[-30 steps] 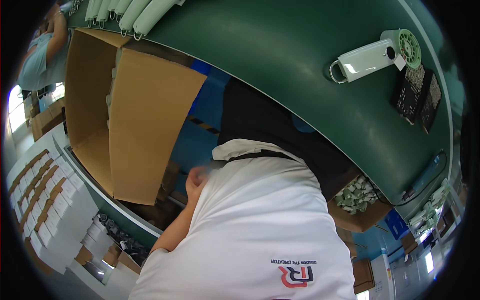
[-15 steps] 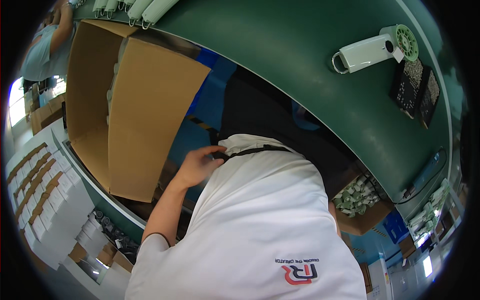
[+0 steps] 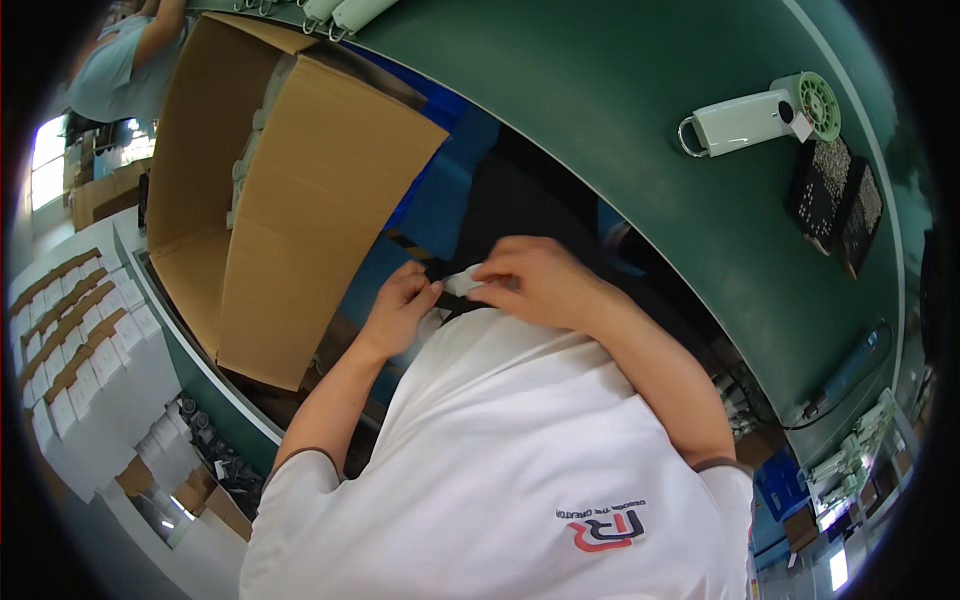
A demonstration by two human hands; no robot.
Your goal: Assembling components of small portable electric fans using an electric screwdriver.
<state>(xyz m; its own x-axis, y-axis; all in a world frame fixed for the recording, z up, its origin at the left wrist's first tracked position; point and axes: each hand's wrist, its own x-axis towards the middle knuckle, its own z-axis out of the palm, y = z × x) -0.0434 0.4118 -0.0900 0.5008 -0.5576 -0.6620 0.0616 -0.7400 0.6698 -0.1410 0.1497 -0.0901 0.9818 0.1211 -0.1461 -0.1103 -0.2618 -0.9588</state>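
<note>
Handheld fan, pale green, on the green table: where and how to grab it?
Probably mid-body of the handheld fan, from above and the table's near side: the body is long and straight, and its long sides look unobstructed. I'd avoid the round slotted head, close to the black slabs, and the thin metal loop at the other end.

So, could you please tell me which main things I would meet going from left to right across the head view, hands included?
Rows of white boxes → left hand → right hand → pale handheld device with a round green end.
</note>
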